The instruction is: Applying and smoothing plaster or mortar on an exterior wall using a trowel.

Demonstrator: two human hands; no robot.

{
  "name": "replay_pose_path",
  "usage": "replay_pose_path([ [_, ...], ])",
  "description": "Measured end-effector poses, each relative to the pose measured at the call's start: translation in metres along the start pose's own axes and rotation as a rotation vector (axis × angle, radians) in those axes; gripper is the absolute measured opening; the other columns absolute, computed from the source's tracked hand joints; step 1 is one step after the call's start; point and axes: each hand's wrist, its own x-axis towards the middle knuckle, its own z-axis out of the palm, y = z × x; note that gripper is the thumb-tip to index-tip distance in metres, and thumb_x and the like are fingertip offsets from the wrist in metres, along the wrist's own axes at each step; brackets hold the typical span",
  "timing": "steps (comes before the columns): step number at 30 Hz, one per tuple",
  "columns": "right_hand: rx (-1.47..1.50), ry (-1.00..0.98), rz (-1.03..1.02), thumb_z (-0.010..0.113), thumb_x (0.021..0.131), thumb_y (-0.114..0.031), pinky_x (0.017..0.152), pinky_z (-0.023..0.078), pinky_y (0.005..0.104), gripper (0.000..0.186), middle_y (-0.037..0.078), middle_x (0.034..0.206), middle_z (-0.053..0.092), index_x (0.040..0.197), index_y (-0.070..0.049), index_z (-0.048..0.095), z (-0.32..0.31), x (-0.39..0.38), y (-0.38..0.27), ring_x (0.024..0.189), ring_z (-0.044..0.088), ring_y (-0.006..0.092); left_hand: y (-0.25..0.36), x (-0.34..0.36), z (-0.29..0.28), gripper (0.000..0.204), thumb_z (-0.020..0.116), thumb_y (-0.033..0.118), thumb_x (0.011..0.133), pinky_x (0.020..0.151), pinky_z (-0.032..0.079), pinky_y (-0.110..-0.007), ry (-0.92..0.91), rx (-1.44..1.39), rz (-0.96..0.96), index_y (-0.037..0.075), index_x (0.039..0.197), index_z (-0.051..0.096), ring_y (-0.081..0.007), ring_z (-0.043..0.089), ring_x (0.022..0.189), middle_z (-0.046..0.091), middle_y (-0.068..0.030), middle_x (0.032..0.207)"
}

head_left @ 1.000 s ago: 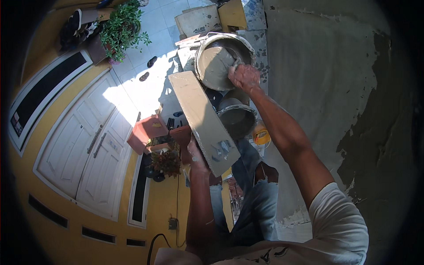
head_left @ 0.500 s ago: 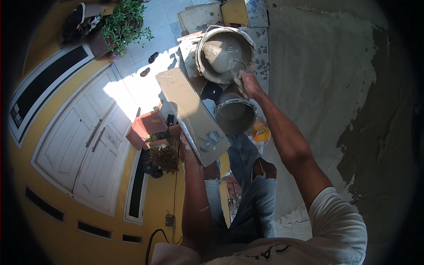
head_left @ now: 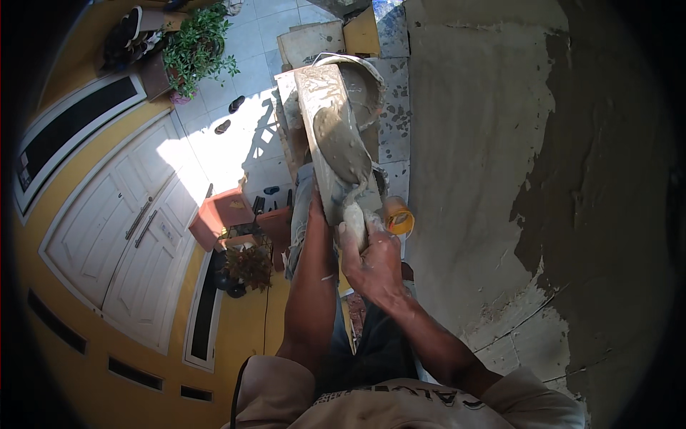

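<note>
A long, narrow plastering board (head_left: pixel 321 84), smeared with grey mortar, stretches away in front of me. My left hand (head_left: pixel 319 209) supports it near its close end; the fingers are hidden beneath the board. Over its surface lies a leaf-shaped trowel (head_left: pixel 344 146), its blade coated in wet mortar. My right hand (head_left: pixel 374 262) is wrapped around the trowel's mortar-caked handle, thumb along the side. Behind the board stands a large bucket (head_left: pixel 363 84) with mortar in it, partly covered. A second bucket is almost wholly hidden behind the board and trowel.
To the right rises a wall (head_left: pixel 471 157) of grey plaster with a darker patch (head_left: pixel 607 179). A yellow pail (head_left: pixel 399 217) sits beside my right hand. Terracotta planters (head_left: pixel 221 214), a leafy plant (head_left: pixel 196 46) and white double doors (head_left: pixel 128 243) are at left.
My right hand has come back from the large bucket to the board, bringing the trowel over it. The board has swung more upright in view and shifted right, now overlapping the buckets.
</note>
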Motion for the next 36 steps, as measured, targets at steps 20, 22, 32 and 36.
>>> replay_pose_path([
  [20, 0.531, -0.139, 0.293, 0.069, 0.100, -0.028, 0.051, 0.043, 0.0263, 0.039, 0.000, 0.076, 0.063, 0.124, 0.003, 0.067, -0.075, 0.014, 0.004, 0.058, 0.054, 0.0054, 0.000, -0.020, -0.014, 0.094, 0.053, 0.078, 0.092, 0.099, 0.055, -0.045, -0.081, 0.014, 0.024, 0.008, 0.154, 0.041, -0.0286, 0.061, 0.123, 0.057, -0.0139, 0.142],
  [22, 0.603, -0.154, 0.336, 0.068, 0.100, -0.031, 0.047, 0.039, 0.0265, 0.037, 0.001, 0.074, 0.062, 0.118, 0.002, 0.069, -0.068, 0.045, 0.023, 0.053, 0.052, 0.0050, 0.010, -0.022, -0.022, 0.094, 0.053, 0.078, 0.092, 0.100, 0.055, -0.045, -0.065, 0.032, 0.032, 0.008, 0.154, 0.041, -0.0284, 0.061, 0.123, 0.057, -0.0139, 0.142],
  [32, -0.260, -0.103, 0.028, 0.064, 0.091, -0.036, 0.093, 0.053, 0.0514, 0.045, 0.027, 0.106, 0.073, 0.115, 0.001, 0.072, -0.006, 0.224, 0.193, 0.108, 0.068, 0.0459, 0.011, -0.051, -0.022, 0.094, 0.052, 0.078, 0.092, 0.101, 0.054, -0.044, -0.102, 0.122, 0.064, 0.008, 0.154, 0.041, -0.0279, 0.061, 0.123, 0.057, -0.0135, 0.142],
  [36, -0.234, -0.103, 0.283, 0.061, 0.093, -0.037, 0.106, 0.048, 0.0480, 0.049, 0.026, 0.124, 0.068, 0.126, -0.001, 0.068, 0.028, 0.132, 0.173, 0.122, 0.063, 0.0420, 0.040, -0.093, -0.015, 0.094, 0.052, 0.079, 0.092, 0.101, 0.054, -0.044, -0.127, 0.249, 0.068, 0.008, 0.154, 0.041, -0.0277, 0.061, 0.123, 0.057, -0.0134, 0.142],
])
